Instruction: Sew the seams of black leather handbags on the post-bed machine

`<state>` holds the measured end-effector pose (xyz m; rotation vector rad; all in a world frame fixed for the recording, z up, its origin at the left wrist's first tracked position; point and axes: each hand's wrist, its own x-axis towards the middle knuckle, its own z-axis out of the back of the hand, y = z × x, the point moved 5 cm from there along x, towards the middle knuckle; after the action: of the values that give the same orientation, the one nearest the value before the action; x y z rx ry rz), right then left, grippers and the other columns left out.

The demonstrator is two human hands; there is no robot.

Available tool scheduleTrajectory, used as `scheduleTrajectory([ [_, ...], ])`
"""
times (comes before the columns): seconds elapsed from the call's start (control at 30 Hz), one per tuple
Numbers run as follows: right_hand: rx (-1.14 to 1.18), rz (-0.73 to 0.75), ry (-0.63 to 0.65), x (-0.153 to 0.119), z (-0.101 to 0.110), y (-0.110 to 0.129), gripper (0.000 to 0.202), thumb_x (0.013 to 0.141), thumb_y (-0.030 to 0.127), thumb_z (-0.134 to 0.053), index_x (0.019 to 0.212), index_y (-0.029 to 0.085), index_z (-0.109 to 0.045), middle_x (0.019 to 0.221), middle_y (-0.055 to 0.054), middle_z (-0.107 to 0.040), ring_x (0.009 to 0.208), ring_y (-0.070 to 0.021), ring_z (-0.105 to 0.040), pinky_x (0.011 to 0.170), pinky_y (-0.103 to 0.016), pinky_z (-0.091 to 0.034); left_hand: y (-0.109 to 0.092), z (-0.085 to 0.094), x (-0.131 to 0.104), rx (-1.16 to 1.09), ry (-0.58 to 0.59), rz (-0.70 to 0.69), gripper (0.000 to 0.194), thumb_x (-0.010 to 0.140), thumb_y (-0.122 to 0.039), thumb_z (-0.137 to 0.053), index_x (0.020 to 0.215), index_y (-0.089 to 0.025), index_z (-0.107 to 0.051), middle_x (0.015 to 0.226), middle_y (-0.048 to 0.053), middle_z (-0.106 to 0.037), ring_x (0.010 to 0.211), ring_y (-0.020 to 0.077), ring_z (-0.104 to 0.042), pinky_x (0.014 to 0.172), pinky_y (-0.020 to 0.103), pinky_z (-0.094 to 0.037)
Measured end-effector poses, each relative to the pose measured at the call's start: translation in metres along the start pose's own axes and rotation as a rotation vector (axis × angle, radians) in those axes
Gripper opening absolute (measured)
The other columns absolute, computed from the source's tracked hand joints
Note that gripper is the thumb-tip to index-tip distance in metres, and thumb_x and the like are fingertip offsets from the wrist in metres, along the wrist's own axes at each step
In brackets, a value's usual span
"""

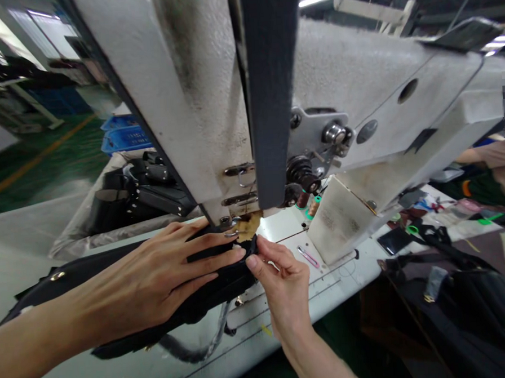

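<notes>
A black bag [129, 339] with gold-coloured metal fittings lies on the pale bed of an industrial sewing machine [213, 84]. My left hand [164, 272] rests flat on the bag, fingers stretched out toward the stitching area, a ring on one finger. My right hand [282, 269] pinches the bag's black edge between thumb and forefinger, close to the left fingertips. Just behind the fingertips sits a tan, worn-looking piece [249, 226] under the machine head. The needle itself is hidden.
Thread spools [313, 206] and a pink-handled small tool [308, 256] are on the machine table beyond. Left, a fabric-lined bin [96, 205] holds black bags; blue crates [125, 136] stand behind. At right are a phone [394, 240], more black bags [465, 290] and another person [503, 164].
</notes>
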<state>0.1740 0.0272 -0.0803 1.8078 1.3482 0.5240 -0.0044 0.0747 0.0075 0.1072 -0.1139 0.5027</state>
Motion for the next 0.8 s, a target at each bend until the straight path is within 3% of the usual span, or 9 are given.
scheduleTrajectory([
  [0.2,0.000,0.003,0.025,0.004,0.000,0.003,0.030,0.064,0.020,-0.092,0.093,0.023,-0.084,0.111,-0.008,-0.074,0.087,-0.0159,-0.073,0.085,-0.028,-0.064,-0.002,-0.005,-0.002,-0.047,-0.014,0.076,0.050,0.102,-0.024,-0.041,0.145,-0.051,-0.044,0.150,-0.011,-0.054,0.137,0.0178,-0.051,0.120,0.045,-0.032],
  [0.47,-0.066,0.019,0.081,0.012,0.000,0.002,0.030,0.068,0.025,-0.091,0.098,0.024,-0.084,0.113,-0.007,-0.075,0.093,-0.0182,-0.074,0.089,-0.031,-0.063,-0.002,-0.005,-0.003,0.076,-0.107,0.035,0.046,0.102,-0.025,-0.044,0.142,-0.047,-0.049,0.146,-0.010,-0.058,0.134,0.0176,-0.053,0.116,0.044,-0.037],
  [0.63,-0.109,0.042,0.116,0.018,-0.001,0.002,0.030,0.071,0.027,-0.090,0.100,0.025,-0.083,0.115,-0.007,-0.075,0.100,-0.0203,-0.073,0.095,-0.034,-0.061,-0.005,0.000,0.002,0.104,-0.145,0.016,0.049,0.102,-0.026,-0.045,0.146,-0.047,-0.044,0.141,-0.009,-0.063,0.123,0.0153,-0.059,0.110,0.038,-0.043],
  [0.8,-0.228,0.115,0.180,0.017,-0.001,0.005,0.029,0.077,0.030,-0.085,0.106,0.028,-0.082,0.118,-0.006,-0.075,0.104,-0.0217,-0.072,0.098,-0.039,-0.059,-0.009,0.003,0.004,0.120,-0.126,0.027,0.055,0.101,-0.026,-0.047,0.152,-0.044,-0.036,0.150,-0.008,-0.055,0.131,0.0162,-0.055,0.112,0.037,-0.041],
])
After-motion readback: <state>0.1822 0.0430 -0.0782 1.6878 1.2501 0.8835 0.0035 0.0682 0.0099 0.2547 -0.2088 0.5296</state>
